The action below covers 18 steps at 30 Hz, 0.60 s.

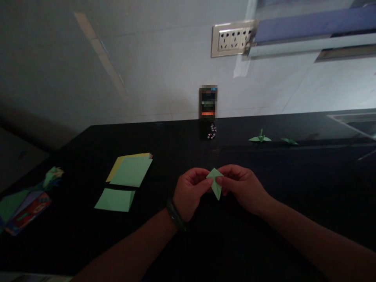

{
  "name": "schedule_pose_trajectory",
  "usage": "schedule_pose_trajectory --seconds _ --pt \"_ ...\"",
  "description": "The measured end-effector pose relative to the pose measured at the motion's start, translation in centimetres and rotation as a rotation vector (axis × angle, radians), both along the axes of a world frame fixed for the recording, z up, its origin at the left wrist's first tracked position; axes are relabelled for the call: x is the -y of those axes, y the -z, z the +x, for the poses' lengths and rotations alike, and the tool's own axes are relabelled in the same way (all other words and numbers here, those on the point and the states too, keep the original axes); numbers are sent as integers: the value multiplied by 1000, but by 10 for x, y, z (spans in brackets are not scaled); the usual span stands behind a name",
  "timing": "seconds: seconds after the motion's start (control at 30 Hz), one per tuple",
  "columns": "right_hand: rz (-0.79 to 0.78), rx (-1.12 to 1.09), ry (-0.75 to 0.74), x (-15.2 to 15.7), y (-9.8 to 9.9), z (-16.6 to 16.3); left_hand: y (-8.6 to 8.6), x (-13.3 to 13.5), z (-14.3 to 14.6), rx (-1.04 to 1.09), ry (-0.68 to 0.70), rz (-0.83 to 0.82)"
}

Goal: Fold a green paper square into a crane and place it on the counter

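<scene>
A small green paper, folded into a kite-like diamond (216, 187), is held up between both hands over the black counter. My left hand (192, 190) pinches its left edge between thumb and fingers; a dark bangle circles that wrist. On the other edge, my right hand (242, 186) grips with the thumb pressed on the front face. The fingertips behind the paper are partly hidden. Left of my hands lie a stack of square papers (131, 171), green over yellow, and a single creased green sheet (115, 199) just in front of it.
Two folded green paper cranes (260, 137) sit at the back right. A phone (208, 102) leans on the wall behind a beaded string (212, 131). At far left are a red packet (31, 211) and crumpled coloured paper (53, 177). A socket panel (233, 38) is on the wall.
</scene>
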State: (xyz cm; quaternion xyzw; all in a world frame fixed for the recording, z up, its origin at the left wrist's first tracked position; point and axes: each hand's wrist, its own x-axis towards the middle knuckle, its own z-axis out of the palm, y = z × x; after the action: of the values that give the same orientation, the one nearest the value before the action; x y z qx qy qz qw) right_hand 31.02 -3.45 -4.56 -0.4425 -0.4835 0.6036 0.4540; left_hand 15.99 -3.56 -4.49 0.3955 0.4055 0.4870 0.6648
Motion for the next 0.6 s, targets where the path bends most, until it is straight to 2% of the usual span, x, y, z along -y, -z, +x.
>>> schedule_pose_trajectory --seconds 0.4,0.6 --pt "49 -79 -19 2 2 0 1 0 1 -8 11 70" --pt "12 -107 -49 1 5 0 2 1 -1 10 9 51"
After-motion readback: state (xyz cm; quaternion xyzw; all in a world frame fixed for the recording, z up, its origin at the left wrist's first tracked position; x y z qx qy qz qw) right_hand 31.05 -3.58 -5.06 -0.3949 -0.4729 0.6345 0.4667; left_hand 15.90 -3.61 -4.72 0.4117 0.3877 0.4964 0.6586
